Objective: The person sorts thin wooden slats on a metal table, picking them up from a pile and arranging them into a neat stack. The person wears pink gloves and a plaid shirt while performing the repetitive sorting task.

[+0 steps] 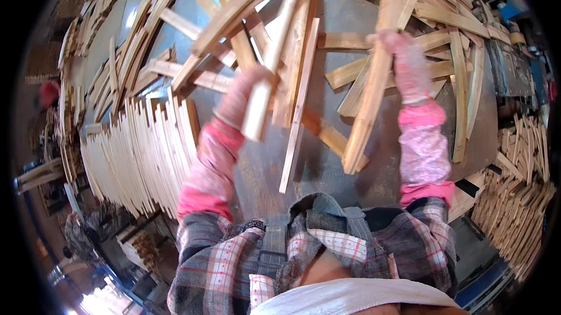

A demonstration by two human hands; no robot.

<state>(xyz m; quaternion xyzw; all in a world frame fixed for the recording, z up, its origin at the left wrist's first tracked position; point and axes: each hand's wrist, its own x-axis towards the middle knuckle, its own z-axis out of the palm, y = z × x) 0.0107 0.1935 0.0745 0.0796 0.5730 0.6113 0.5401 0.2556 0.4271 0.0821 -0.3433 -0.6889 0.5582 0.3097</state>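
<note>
My left hand, smeared by motion, is closed round a pale wooden strip that slants toward me. My right hand grips a longer, yellowish wooden slat by its upper part, and the slat's near end points down at the table. Between my hands lie more loose slats, one of them a thin strip reaching closer to me. Pink sleeve covers are on both my forearms.
Crossed slats lie heaped across the far side of the metal table. A tight row of strips stands at the left. Another stack of wood pieces is beyond the table's right edge.
</note>
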